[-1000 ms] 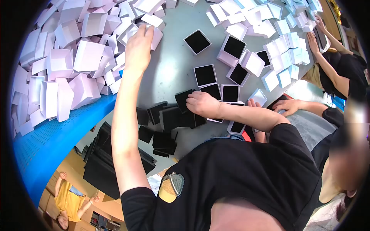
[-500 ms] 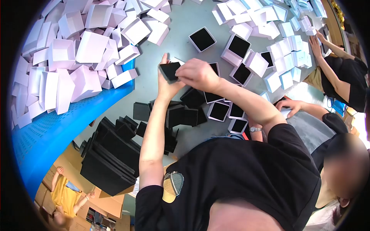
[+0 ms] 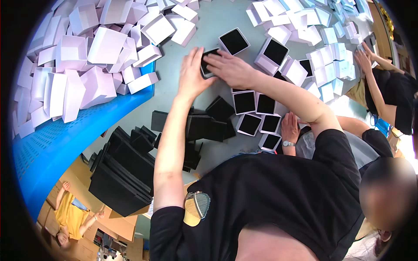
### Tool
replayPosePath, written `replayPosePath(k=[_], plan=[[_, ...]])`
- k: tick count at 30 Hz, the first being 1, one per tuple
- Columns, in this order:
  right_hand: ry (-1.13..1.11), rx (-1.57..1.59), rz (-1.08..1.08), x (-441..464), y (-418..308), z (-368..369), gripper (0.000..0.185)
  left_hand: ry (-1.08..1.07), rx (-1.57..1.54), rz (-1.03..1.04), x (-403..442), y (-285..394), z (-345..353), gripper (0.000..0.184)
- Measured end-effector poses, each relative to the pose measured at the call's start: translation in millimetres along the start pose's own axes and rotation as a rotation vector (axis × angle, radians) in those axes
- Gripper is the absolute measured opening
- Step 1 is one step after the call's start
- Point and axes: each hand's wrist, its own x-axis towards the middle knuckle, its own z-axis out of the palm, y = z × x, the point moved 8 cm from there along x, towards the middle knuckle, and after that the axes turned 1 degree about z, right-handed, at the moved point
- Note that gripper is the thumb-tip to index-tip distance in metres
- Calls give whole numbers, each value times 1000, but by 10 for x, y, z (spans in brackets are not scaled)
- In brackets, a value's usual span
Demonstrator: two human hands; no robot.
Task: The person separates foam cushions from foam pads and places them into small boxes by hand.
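Note:
A small white box with a black insert [image 3: 210, 63] is between my two hands over the grey table. My left hand [image 3: 192, 71] grips the box from its left side, thumb below it. My right hand [image 3: 230, 68] lies over the box's right part, its fingers spread on the black insert. Just right of and above them sits a box with a black insert [image 3: 234, 41]. More such boxes [image 3: 244, 102] stand below my right forearm. Loose black pads [image 3: 204, 127] lie nearer my body.
White boxes are heaped in a blue crate [image 3: 82, 126] at the left. Stacked black sheets [image 3: 122, 174] stand lower left. More white boxes [image 3: 320, 65] cover the upper right. Co-workers' hands [image 3: 289, 128] are at the right; another person [image 3: 72, 215] is lower left.
My left hand went from the white pile to the middle and took hold of a box. My right hand brought a black pad from the loose ones; the pad is now in the box.

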Motion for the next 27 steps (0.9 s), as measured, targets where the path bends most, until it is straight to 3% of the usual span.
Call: replayPosePath(k=[1, 3, 4, 7, 9, 11, 14, 17, 18, 21, 25, 26, 27], plan=[[12, -47, 38, -32, 103, -59, 52, -35, 105, -1, 7, 43, -148, 82], [19, -204, 161, -75, 273, -192, 54, 21, 429, 117, -78, 166, -569, 58], [143, -257, 175, -50, 234, -379, 49, -24, 633, 102, -123, 112, -695, 57], [271, -153, -147, -213, -423, -428, 29, -34, 846, 8, -254, 22, -994, 39], [-109, 87, -377, -343, -932, -144, 17, -141, 857, 9, -311, -88, -955, 31], [-9, -7, -390, -509, -1115, -38, 15, -202, 892, 30, -355, -178, -918, 24], [-18, -34, -338, -596, -1129, 117, 30, -255, 1008, 84, -341, -217, -910, 18], [128, 105, -288, -620, -1061, 7, 26, -303, 1053, 102, -297, -269, -887, 17], [40, 177, -244, -620, -1009, 52, 29, -263, 1061, 127, -271, -225, -927, 18], [197, 363, -84, -498, -722, -288, 28, -292, 894, -28, -181, -369, -1005, 22], [584, 544, 310, -419, -101, -870, 22, 81, 379, -152, -69, -78, -1366, 34], [659, 501, 283, -387, -84, -979, 22, 164, 212, -214, -72, -163, -1309, 36], [731, 459, 256, -353, -90, -1071, 23, 85, 60, -429, -99, -348, -1105, 36]])
